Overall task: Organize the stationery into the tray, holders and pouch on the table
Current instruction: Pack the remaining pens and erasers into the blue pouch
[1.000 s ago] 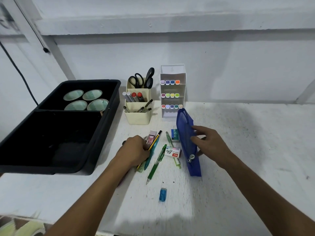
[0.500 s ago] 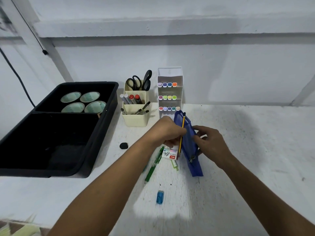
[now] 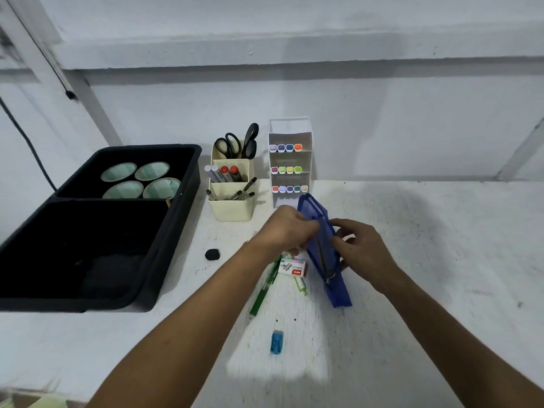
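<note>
Both hands' grip holds the blue pouch (image 3: 323, 251) edges, left hand (image 3: 284, 231), right hand (image 3: 360, 251).

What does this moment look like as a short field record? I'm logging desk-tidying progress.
left hand: left hand at the mouth of the blue pouch, fingers curled there
right hand: right hand grips the pouch's other side
loose on table: green pen, staples box, black eraser, blue sharpener
cream holder: cream holder has scissors, markers, pens
white rack: white rack holds three rows of markers
black tray: black tray holds four tape rolls in its far section
</note>
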